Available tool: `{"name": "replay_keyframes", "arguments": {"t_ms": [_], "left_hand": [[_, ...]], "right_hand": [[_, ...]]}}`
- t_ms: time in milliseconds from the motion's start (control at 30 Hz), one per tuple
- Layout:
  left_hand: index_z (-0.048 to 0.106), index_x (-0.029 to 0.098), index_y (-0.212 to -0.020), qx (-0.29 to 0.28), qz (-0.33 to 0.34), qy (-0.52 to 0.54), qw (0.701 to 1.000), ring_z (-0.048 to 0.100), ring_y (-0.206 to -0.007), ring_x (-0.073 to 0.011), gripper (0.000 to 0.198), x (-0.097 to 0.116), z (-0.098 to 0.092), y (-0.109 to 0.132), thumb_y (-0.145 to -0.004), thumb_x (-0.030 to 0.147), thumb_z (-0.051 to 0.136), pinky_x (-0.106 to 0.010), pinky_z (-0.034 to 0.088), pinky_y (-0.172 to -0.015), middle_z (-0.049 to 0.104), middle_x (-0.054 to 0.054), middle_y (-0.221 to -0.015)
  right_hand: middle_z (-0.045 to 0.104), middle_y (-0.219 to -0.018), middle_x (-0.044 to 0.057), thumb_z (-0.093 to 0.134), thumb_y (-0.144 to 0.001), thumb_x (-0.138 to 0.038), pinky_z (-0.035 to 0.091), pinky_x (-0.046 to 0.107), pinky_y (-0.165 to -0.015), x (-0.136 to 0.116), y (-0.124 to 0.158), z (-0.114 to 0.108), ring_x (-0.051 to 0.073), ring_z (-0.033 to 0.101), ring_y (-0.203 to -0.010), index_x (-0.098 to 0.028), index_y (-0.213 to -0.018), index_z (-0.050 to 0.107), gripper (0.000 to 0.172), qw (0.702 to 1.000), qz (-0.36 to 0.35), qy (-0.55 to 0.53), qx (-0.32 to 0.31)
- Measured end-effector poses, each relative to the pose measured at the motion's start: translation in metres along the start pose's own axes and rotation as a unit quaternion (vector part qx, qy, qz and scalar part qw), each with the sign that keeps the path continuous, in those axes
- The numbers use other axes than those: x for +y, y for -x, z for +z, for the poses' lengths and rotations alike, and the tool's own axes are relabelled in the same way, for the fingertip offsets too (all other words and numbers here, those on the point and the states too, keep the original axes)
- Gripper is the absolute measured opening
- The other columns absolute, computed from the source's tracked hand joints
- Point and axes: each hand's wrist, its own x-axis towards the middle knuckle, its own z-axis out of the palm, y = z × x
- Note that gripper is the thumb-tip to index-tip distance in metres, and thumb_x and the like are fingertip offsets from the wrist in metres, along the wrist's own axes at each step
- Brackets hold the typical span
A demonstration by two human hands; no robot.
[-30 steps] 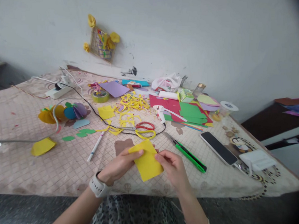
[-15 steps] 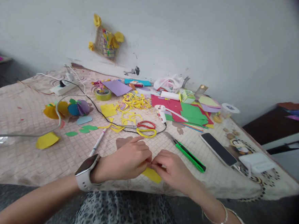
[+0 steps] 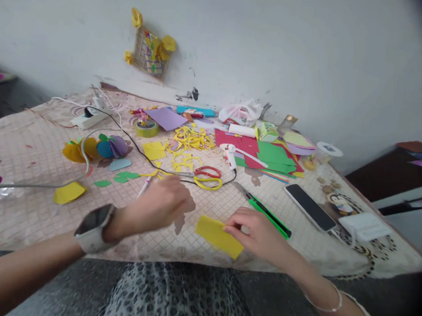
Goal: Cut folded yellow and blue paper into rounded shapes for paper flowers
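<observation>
Head view: your hands are apart. Your right hand (image 3: 259, 234) has its fingertips (image 3: 229, 228) at the edge of a yellow paper rectangle (image 3: 219, 236) lying on the worktop (image 3: 23, 159), though pinch or light touch can't be told. Your blurred left hand (image 3: 156, 204) looks empty. Cut yellow scraps (image 3: 192, 138) lie heaped beyond, a layered paper flower (image 3: 110, 147) sits assembled, and uncut coloured sheets (image 3: 272, 160) remain stacked.

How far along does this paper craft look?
Done: a round, layered blue-and-purple paper ornament looks assembled, and curly yellow paper scraps show cutting already happened. In hand: the right hand holds a yellow paper rectangle on the patterned table cover. Left: stacked red and green paper sheets look uncut.
</observation>
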Motion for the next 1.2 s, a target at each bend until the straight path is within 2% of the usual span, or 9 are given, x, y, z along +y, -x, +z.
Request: {"name": "replay_keyframes", "arguments": {"t_ms": [100, 233, 367, 467, 667, 767, 867, 967, 1200], "left_hand": [[0.06, 0.016, -0.075, 0.023, -0.087, 0.034, 0.995, 0.059, -0.077, -0.0205, 0.015, -0.012, -0.009, 0.001, -0.084, 0.012, 0.049, -0.035, 0.047, -0.075, 0.066, -0.006, -0.077], [0.065, 0.017, -0.096, -0.003, -0.006, 0.123, 0.992, 0.062, -0.093, -0.0216, 0.013, 0.015, 0.0, -0.014, -0.086, 0.021, 0.058, -0.035, 0.046, -0.084, 0.07, -0.006, -0.095], [0.064, 0.017, -0.076, -0.051, 0.027, 0.161, 0.985, 0.06, -0.076, -0.0167, 0.016, 0.042, 0.014, -0.026, -0.086, 0.012, 0.053, -0.03, 0.044, -0.077, 0.066, -0.001, -0.073], [0.061, 0.016, -0.075, -0.035, 0.034, 0.172, 0.984, 0.058, -0.073, -0.0159, 0.017, 0.035, 0.014, -0.02, -0.088, 0.012, 0.051, -0.03, 0.043, -0.073, 0.065, -0.001, -0.073], [0.062, 0.016, -0.079, 0.154, -0.077, 0.064, 0.983, 0.061, -0.073, -0.0184, 0.014, -0.017, 0.008, 0.011, -0.09, 0.017, 0.052, -0.031, 0.047, -0.068, 0.067, -0.004, -0.077], [0.065, 0.018, -0.09, 0.234, -0.008, -0.02, 0.972, 0.064, -0.085, -0.0201, 0.014, -0.022, 0.027, 0.024, -0.091, 0.015, 0.052, -0.039, 0.047, -0.085, 0.072, -0.004, -0.085], [0.067, 0.021, -0.098, 0.182, 0.049, -0.026, 0.982, 0.066, -0.096, -0.0205, 0.019, -0.01, 0.06, 0.039, -0.091, 0.013, 0.052, -0.043, 0.044, -0.098, 0.075, -0.003, -0.098], [0.065, 0.023, -0.105, 0.092, -0.001, 0.015, 0.996, 0.063, -0.107, -0.023, 0.018, -0.001, 0.084, 0.049, -0.09, 0.02, 0.056, -0.045, 0.044, -0.102, 0.072, -0.005, -0.111], [0.028, 0.012, -0.145, 0.009, -0.098, 0.055, 0.994, 0.038, -0.136, -0.0381, 0.09, -0.007, 0.085, 0.026, -0.074, 0.044, 0.074, -0.062, 0.031, -0.11, 0.044, -0.023, -0.144]], "right_hand": [[0.066, -0.067, 0.002, 0.062, -0.089, -0.019, 0.04, 0.025, -0.061, 0.011, 0.0, -0.004, 0.016, 0.059, -0.065, -0.014, -0.069, 0.066, 0.022, 0.998, 0.046, -0.035, -0.012], [0.067, -0.068, 0.002, 0.065, -0.087, -0.017, 0.041, 0.026, -0.062, 0.003, -0.011, -0.002, 0.016, 0.06, -0.066, -0.014, -0.07, 0.068, 0.018, 0.998, 0.036, -0.031, -0.032], [0.068, -0.069, 0.002, 0.066, -0.086, -0.014, 0.042, 0.025, -0.064, -0.014, -0.017, -0.001, 0.015, 0.062, -0.068, -0.014, -0.073, 0.071, 0.013, 0.999, 0.012, -0.025, -0.046], [0.068, -0.07, 0.002, 0.066, -0.087, -0.016, 0.043, 0.025, -0.065, -0.009, -0.009, -0.007, 0.016, 0.062, -0.069, -0.015, -0.074, 0.07, 0.014, 0.999, -0.006, -0.009, -0.046], [0.069, -0.072, 0.004, 0.052, -0.094, -0.028, 0.047, 0.028, -0.063, 0.062, 0.029, -0.027, 0.019, 0.064, -0.068, -0.019, -0.073, 0.065, 0.026, 0.99, 0.067, 0.098, 0.071], [0.071, -0.081, 0.007, 0.047, -0.096, -0.035, 0.05, 0.034, -0.07, 0.104, 0.042, -0.02, 0.023, 0.066, -0.077, -0.02, -0.081, 0.064, 0.028, 0.964, 0.101, 0.182, 0.168], [0.07, -0.105, 0.017, 0.05, -0.092, -0.043, 0.048, 0.049, -0.086, 0.133, 0.05, -0.003, 0.034, 0.063, -0.097, -0.014, -0.106, 0.064, 0.036, 0.951, 0.114, 0.22, 0.183], [0.067, -0.113, 0.021, 0.052, -0.09, -0.046, 0.048, 0.053, -0.089, 0.149, 0.056, 0.014, 0.037, 0.059, -0.104, -0.01, -0.116, 0.061, 0.046, 0.946, 0.122, 0.236, 0.185], [0.067, -0.11, 0.02, 0.042, -0.097, -0.039, 0.051, 0.05, -0.089, 0.149, 0.06, 0.024, 0.034, 0.062, -0.104, -0.011, -0.113, 0.061, 0.037, 0.946, 0.124, 0.218, 0.208]]}}
